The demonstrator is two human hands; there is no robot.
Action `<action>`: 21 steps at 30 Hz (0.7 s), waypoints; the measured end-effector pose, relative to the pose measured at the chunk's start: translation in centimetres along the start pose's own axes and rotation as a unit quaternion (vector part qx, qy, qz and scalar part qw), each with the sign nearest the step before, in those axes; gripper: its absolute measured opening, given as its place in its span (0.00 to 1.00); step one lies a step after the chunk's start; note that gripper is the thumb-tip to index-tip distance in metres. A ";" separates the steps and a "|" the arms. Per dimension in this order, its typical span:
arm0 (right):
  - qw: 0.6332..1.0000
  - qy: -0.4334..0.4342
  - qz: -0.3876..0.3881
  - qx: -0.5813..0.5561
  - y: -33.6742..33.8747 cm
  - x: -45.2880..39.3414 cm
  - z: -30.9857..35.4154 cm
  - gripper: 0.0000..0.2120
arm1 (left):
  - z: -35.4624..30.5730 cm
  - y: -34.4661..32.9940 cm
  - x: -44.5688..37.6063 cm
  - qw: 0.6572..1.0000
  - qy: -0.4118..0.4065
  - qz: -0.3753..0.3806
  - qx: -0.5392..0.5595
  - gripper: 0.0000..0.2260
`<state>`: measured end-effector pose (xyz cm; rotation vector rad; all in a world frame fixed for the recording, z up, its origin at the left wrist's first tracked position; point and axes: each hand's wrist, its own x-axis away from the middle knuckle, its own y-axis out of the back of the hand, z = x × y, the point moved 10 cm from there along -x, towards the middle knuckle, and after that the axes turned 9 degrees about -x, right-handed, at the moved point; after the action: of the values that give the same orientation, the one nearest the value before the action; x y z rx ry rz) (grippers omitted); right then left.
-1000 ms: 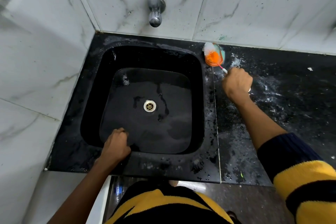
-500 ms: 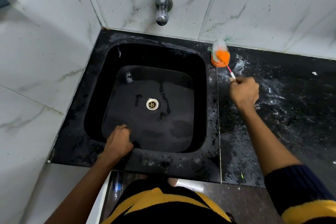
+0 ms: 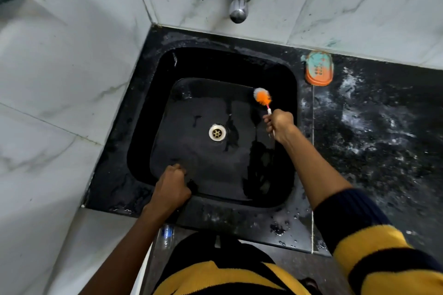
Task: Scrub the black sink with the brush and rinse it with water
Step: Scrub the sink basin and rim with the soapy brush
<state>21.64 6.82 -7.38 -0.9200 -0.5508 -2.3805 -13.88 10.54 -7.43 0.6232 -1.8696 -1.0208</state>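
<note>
The black sink point(image 3: 153, 108) is set in a black counter in the corner, with a metal drain point(image 3: 217, 132) in its wet floor. My right hand point(image 3: 279, 126) is shut on the thin handle of a small brush point(image 3: 262, 97) with orange and white bristles. The brush head is inside the basin, near the far right corner. My left hand point(image 3: 171, 188) is curled over the sink's near rim, fingers closed. A chrome tap point(image 3: 238, 5) sticks out of the wall above the basin; no water runs from it.
An orange and teal soap dish point(image 3: 318, 68) sits on the counter point(image 3: 383, 139) behind the sink's right corner. The counter to the right is streaked with white residue. Marble wall tiles close in the left and back. A plastic bottle point(image 3: 167, 235) shows below the counter edge.
My right hand has lifted the brush off the soap dish and carried it left into the sink basin. My left hand has stayed on the near rim.
</note>
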 end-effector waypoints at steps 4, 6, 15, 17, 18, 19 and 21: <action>0.999 0.002 -0.035 0.011 -4.2 -2.7 1.0 0.11 | -0.1 0.3 0.3 1.000 0.009 -0.017 0.025 0.12; 0.998 0.023 -0.042 0.051 -7.8 -2.7 1.4 0.13 | -0.1 0.2 0.4 0.999 0.016 -0.018 0.025 0.13; 0.901 0.190 0.134 0.368 -26.9 3.3 1.1 0.16 | 0.2 -0.4 0.1 1.000 0.006 -0.018 0.006 0.16; 0.846 0.229 0.201 0.437 -29.8 5.1 -0.8 0.15 | 0.0 -0.2 0.2 1.000 0.005 -0.022 0.007 0.17; 0.819 0.244 0.227 0.467 -30.4 5.7 -1.9 0.14 | 0.0 -0.2 0.2 1.000 0.005 -0.023 0.007 0.17; 0.801 0.253 0.239 0.487 -30.4 5.9 -3.0 0.14 | 0.0 -0.1 0.3 1.000 0.007 -0.021 0.007 0.18; 0.792 0.261 0.223 0.504 -28.7 5.2 -4.0 0.14 | 0.0 0.0 0.3 1.000 0.012 -0.017 0.012 0.19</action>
<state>-0.81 25.39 -11.61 0.1090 -1.0554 -1.4314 -14.03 10.31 -7.27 0.6812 -1.8581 -1.0096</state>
